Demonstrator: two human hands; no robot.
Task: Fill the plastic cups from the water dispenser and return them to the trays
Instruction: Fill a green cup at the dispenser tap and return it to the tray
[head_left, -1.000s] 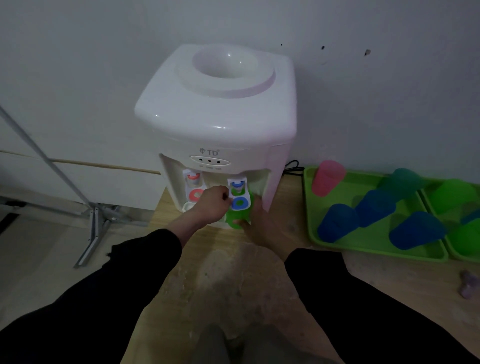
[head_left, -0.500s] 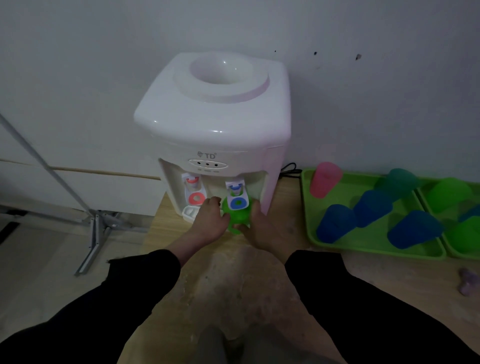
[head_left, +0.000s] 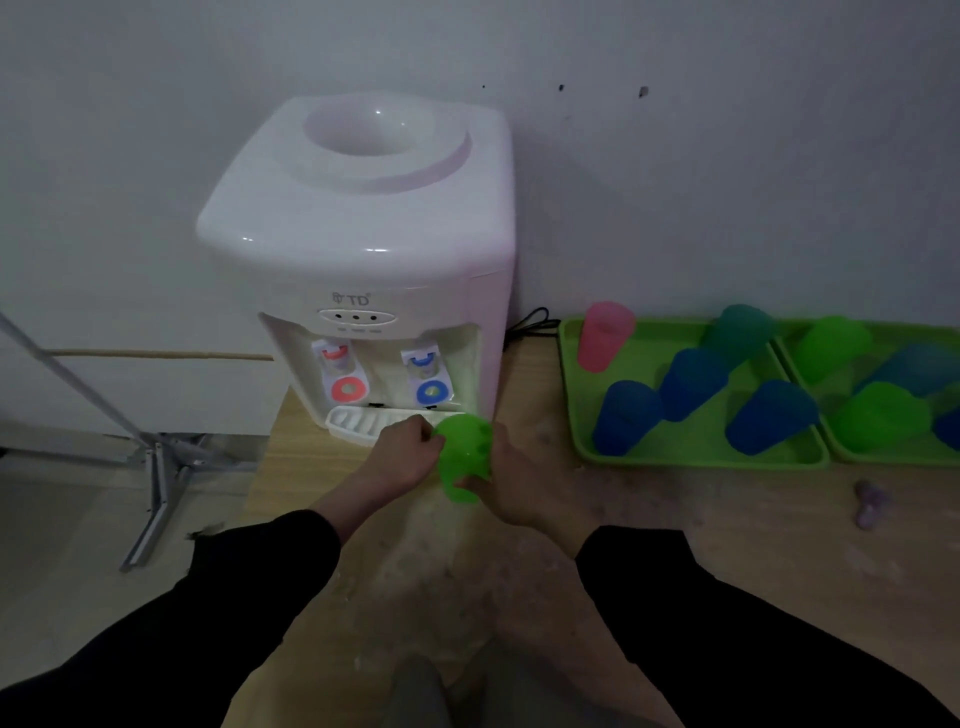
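A white water dispenser stands on the wooden table against the wall, with a red tap and a blue tap above a white drip tray. I hold a green plastic cup just in front of the drip tray, below and right of the blue tap. My right hand grips the cup from its right side. My left hand touches the cup's left rim with curled fingers. A green tray to the right carries a pink cup and several blue and teal cups.
A second green tray at the far right holds green and blue cups. A black cable runs behind the dispenser. A metal stand is on the floor at the left. A small purple object lies on the table.
The green cup has come down and out from under the blue tap toward me. My left hand left the blue tap and now sits at the cup's rim.
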